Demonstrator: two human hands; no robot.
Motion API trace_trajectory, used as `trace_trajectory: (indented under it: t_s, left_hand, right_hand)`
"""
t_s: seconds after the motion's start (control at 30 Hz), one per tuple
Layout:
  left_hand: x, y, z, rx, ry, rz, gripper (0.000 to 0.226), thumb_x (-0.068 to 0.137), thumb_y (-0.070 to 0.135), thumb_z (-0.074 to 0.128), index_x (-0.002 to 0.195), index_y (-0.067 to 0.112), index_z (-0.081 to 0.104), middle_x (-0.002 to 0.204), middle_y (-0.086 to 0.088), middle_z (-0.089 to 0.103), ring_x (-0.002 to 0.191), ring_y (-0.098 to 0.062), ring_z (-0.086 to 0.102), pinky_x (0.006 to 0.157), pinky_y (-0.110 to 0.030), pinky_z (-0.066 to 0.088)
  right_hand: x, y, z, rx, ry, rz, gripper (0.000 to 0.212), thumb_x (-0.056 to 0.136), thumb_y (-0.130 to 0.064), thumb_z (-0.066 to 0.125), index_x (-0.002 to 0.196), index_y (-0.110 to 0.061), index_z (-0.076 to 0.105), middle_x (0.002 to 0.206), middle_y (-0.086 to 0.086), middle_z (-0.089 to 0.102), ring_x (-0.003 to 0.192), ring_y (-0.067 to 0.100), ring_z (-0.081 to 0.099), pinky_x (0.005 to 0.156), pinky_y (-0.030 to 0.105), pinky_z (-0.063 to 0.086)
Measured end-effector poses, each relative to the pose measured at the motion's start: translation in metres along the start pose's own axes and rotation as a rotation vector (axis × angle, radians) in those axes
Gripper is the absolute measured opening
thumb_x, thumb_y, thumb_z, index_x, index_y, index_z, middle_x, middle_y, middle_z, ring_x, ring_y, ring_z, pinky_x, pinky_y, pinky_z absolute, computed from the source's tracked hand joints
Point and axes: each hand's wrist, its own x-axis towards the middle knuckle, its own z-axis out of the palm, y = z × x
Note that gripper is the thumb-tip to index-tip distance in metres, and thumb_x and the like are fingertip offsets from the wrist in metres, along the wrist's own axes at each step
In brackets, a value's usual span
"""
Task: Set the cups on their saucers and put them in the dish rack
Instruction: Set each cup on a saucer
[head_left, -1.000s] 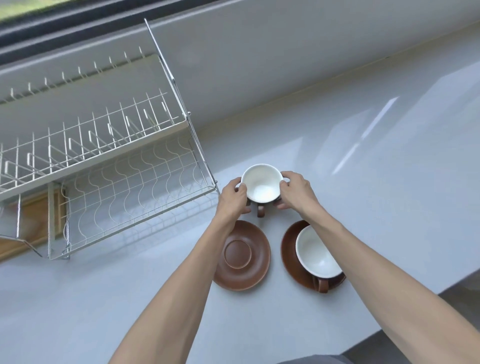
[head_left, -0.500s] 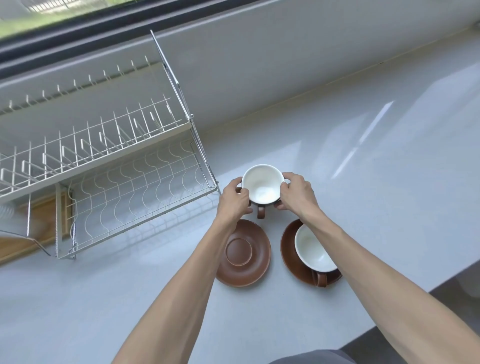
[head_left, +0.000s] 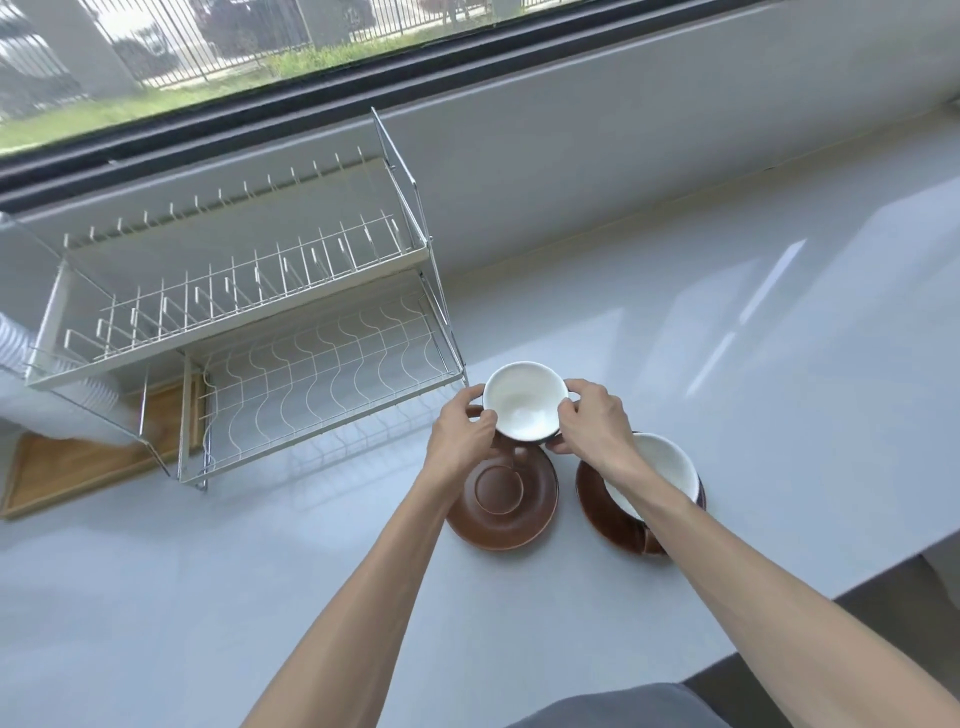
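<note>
A cup (head_left: 522, 402), white inside and brown outside, is held between my left hand (head_left: 462, 434) and my right hand (head_left: 592, 421), lifted just above the far edge of an empty brown saucer (head_left: 501, 501). To the right, a second cup (head_left: 660, 470) sits on its own brown saucer (head_left: 605, 514), partly hidden by my right forearm. The white wire dish rack (head_left: 311, 364) stands to the left, both tiers bare.
A wooden board (head_left: 78, 467) lies under the rack's left end, beside a blurred stack of white plates (head_left: 15, 343). The grey counter's front edge (head_left: 857, 582) runs at the lower right. A wall and window sill rise behind the rack.
The cup has come off the counter and nearer, now over the saucer's far edge. The camera tilted up, showing the window and more of the rack.
</note>
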Motion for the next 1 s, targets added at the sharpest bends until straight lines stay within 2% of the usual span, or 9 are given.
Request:
trace_trajectory:
  t_s: [0.1, 0.23, 0.33, 0.47, 0.53, 0.67, 0.8, 0.93, 1.0]
  left_hand:
    - [-0.014, -0.012, -0.009, -0.037, 0.011, -0.019, 0.041, 0.089, 0.007, 0.047, 0.125, 0.024, 0.058, 0.111, -0.010, 0.064, 0.067, -0.022, 0.076, 0.063, -0.033, 0.061]
    - [-0.025, -0.025, -0.018, -0.007, 0.043, -0.061, 0.044, 0.089, 0.008, 0.048, 0.130, 0.020, 0.059, 0.113, -0.012, 0.065, 0.084, -0.031, 0.074, 0.078, -0.044, 0.063]
    - [-0.034, -0.032, -0.022, 0.002, 0.055, -0.079, 0.045, 0.089, 0.008, 0.048, 0.131, 0.021, 0.059, 0.113, -0.011, 0.065, 0.091, -0.036, 0.073, 0.080, -0.044, 0.062]
    - [-0.045, -0.040, -0.026, -0.012, 0.057, -0.079, 0.045, 0.088, 0.007, 0.047, 0.130, 0.021, 0.059, 0.104, -0.006, 0.066, 0.077, -0.027, 0.072, 0.069, -0.035, 0.062]
    - [-0.050, -0.044, -0.028, -0.019, 0.061, -0.088, 0.045, 0.088, 0.007, 0.047, 0.128, 0.022, 0.059, 0.100, -0.003, 0.066, 0.074, -0.026, 0.071, 0.067, -0.033, 0.061]
    - [-0.057, -0.053, -0.030, -0.015, 0.059, -0.097, 0.044, 0.089, 0.009, 0.047, 0.129, 0.023, 0.059, 0.112, -0.009, 0.064, 0.092, -0.032, 0.071, 0.067, -0.031, 0.058]
    - [-0.059, -0.062, -0.031, -0.028, 0.059, -0.109, 0.045, 0.088, 0.010, 0.047, 0.129, 0.023, 0.059, 0.115, -0.009, 0.063, 0.091, -0.031, 0.069, 0.068, -0.031, 0.059]
    - [-0.059, -0.066, -0.029, -0.040, 0.050, -0.116, 0.046, 0.086, 0.010, 0.046, 0.128, 0.026, 0.059, 0.113, -0.008, 0.064, 0.099, -0.034, 0.070, 0.068, -0.032, 0.059]
    - [-0.058, -0.067, -0.029, -0.040, 0.049, -0.114, 0.046, 0.087, 0.010, 0.047, 0.128, 0.026, 0.059, 0.112, -0.007, 0.064, 0.098, -0.035, 0.070, 0.069, -0.032, 0.059]
  right_hand:
    - [-0.012, 0.005, 0.008, -0.013, -0.023, -0.024, 0.043, 0.093, -0.008, 0.036, 0.128, -0.014, 0.061, 0.094, 0.014, 0.074, 0.061, 0.031, 0.076, 0.082, 0.036, 0.059]
    - [-0.027, 0.010, 0.018, -0.030, -0.060, -0.035, 0.043, 0.092, -0.007, 0.037, 0.127, -0.012, 0.061, 0.085, 0.013, 0.076, 0.061, 0.027, 0.076, 0.065, 0.027, 0.056]
    - [-0.033, 0.015, 0.026, -0.009, -0.083, -0.029, 0.044, 0.092, -0.007, 0.036, 0.131, -0.010, 0.058, 0.090, 0.017, 0.077, 0.065, 0.031, 0.077, 0.080, 0.038, 0.060]
    - [-0.039, 0.020, 0.034, -0.025, -0.104, -0.045, 0.044, 0.091, -0.007, 0.037, 0.127, -0.010, 0.060, 0.089, 0.016, 0.076, 0.065, 0.032, 0.077, 0.084, 0.044, 0.060]
    - [-0.044, 0.023, 0.037, -0.042, -0.106, -0.053, 0.042, 0.090, -0.007, 0.036, 0.122, -0.011, 0.063, 0.092, 0.015, 0.075, 0.062, 0.031, 0.077, 0.079, 0.044, 0.061]
    - [-0.050, 0.026, 0.043, -0.064, -0.111, -0.060, 0.041, 0.090, -0.008, 0.035, 0.116, -0.014, 0.065, 0.094, 0.010, 0.073, 0.058, 0.028, 0.076, 0.077, 0.043, 0.062]
    - [-0.053, 0.031, 0.047, -0.096, -0.128, -0.057, 0.041, 0.091, -0.009, 0.035, 0.119, -0.014, 0.064, 0.095, 0.008, 0.076, 0.057, 0.026, 0.076, 0.084, 0.040, 0.059]
    - [-0.055, 0.031, 0.047, -0.105, -0.116, -0.050, 0.039, 0.093, -0.010, 0.035, 0.119, -0.015, 0.064, 0.102, 0.010, 0.074, 0.057, 0.025, 0.076, 0.068, 0.027, 0.059]
    - [-0.055, 0.032, 0.047, -0.107, -0.119, -0.053, 0.038, 0.093, -0.010, 0.035, 0.118, -0.015, 0.064, 0.102, 0.010, 0.074, 0.056, 0.024, 0.076, 0.069, 0.028, 0.059]
